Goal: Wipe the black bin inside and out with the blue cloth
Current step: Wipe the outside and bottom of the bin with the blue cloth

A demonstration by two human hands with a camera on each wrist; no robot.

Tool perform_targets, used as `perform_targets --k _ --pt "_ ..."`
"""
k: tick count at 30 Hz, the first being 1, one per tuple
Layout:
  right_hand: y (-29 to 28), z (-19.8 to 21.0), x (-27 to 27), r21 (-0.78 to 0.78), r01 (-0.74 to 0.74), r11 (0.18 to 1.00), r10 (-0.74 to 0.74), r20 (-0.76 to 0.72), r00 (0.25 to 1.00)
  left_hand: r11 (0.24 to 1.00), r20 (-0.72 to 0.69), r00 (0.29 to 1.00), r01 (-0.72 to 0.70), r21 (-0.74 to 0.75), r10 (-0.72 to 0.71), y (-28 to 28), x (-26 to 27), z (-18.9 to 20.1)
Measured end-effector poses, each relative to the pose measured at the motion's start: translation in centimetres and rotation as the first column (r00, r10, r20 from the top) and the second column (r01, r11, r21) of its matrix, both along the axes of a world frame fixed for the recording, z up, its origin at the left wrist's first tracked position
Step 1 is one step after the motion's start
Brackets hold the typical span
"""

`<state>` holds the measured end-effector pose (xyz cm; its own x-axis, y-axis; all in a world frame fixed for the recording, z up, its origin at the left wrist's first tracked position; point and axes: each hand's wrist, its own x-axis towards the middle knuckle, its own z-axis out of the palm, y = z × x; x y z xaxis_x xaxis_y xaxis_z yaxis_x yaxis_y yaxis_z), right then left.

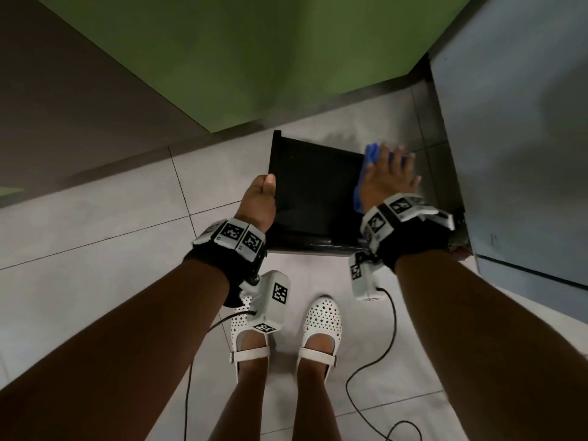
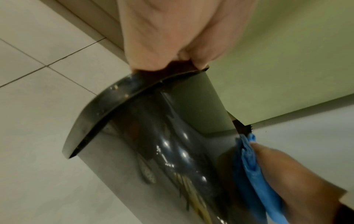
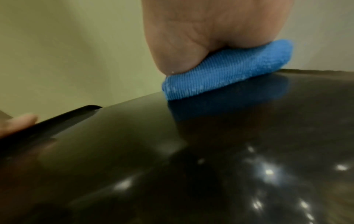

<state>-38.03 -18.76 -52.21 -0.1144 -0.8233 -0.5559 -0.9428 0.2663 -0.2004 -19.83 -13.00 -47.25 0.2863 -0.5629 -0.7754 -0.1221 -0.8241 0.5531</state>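
The glossy black bin (image 1: 315,192) is tipped over above the tiled floor, its outer wall facing me. My left hand (image 1: 259,198) grips the bin's rim on the left, thumb on top; in the left wrist view the fingers (image 2: 172,45) curl over the rim flange of the bin (image 2: 153,144). My right hand (image 1: 389,178) lies flat with spread fingers on the blue cloth (image 1: 370,155), pressing it onto the bin's outer wall at the right end. Up close, the right hand (image 3: 210,30) pushes the folded cloth (image 3: 229,69) against the shiny wall of the bin (image 3: 172,159). The bin's inside is hidden.
A green panel (image 1: 238,52) stands behind the bin and a grey cabinet (image 1: 515,138) close on the right. My feet in white shoes (image 1: 321,316) stand just in front of the bin on the tiled floor (image 1: 95,249). A black cable (image 1: 381,361) trails on the floor.
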Motion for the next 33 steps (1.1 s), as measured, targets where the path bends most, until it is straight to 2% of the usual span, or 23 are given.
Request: perform_targets --k 2,3,6,9,11,14,17,21,23,26,29,31,33 --pt "0.3 0.0 -0.2 0.013 0.097 0.995 -0.097 -0.031 0.995 1.0 0.004 1.0 -0.018 -0.003 0.018 -0.1 -0.1 -0.1" --pt "1.0 0.3 0.3 0.007 0.09 0.996 -0.089 -0.054 0.995 1.0 0.007 1.0 -0.019 -0.003 0.019 -0.1 -0.1 -0.1" --pt "4.1 1.8 3.0 -0.06 -0.079 0.995 0.078 -0.01 0.997 0.999 -0.025 0.999 -0.025 0.021 0.025 -0.4 0.0 -0.2" --pt "7.3 3.1 6.4 -0.078 -0.263 0.962 0.267 0.056 0.962 0.999 -0.067 0.997 -0.028 0.03 0.03 -0.1 0.2 -0.2" --pt "7.4 3.2 8.5 -0.036 -0.343 0.939 0.345 0.095 0.934 1.0 -0.093 0.995 -0.02 0.002 0.021 0.5 0.4 -0.2" --pt "4.9 2.7 10.1 -0.038 -0.445 0.895 0.446 0.119 0.887 0.999 -0.129 0.992 -0.001 -0.045 -0.005 1.1 0.5 -0.4" --pt "0.8 1.7 10.2 -0.025 -0.426 0.905 0.425 0.119 0.897 0.998 -0.118 0.993 -0.037 -0.052 0.031 1.6 0.8 -1.2" --pt "-2.8 1.2 9.7 0.106 -0.228 0.968 0.221 0.074 0.973 0.997 -0.114 0.992 -0.056 -0.044 0.051 2.4 0.3 -1.4" --pt "-1.2 1.5 10.3 0.039 -0.276 0.96 0.273 0.079 0.959 0.997 -0.124 0.989 -0.076 -0.016 0.074 1.8 0.2 -1.0" --pt "4.0 2.4 10.1 -0.087 -0.389 0.917 0.397 0.116 0.91 0.989 -0.164 0.975 -0.149 0.006 0.148 1.4 -0.1 -0.4" --pt "7.7 2.5 8.4 -0.078 -0.473 0.877 0.48 0.128 0.868 0.991 -0.165 0.978 -0.13 0.006 0.129 2.8 -0.3 -0.9" --pt "7.8 2.1 7.0 -0.106 -0.465 0.879 0.474 0.099 0.875 0.994 -0.147 0.983 -0.111 -0.025 0.106 3.5 -0.4 -1.2" --pt "6.3 1.2 5.1 -0.172 -0.331 0.928 0.336 0.002 0.942 0.997 -0.128 0.989 -0.077 -0.025 0.073 3.7 -0.1 -1.5"
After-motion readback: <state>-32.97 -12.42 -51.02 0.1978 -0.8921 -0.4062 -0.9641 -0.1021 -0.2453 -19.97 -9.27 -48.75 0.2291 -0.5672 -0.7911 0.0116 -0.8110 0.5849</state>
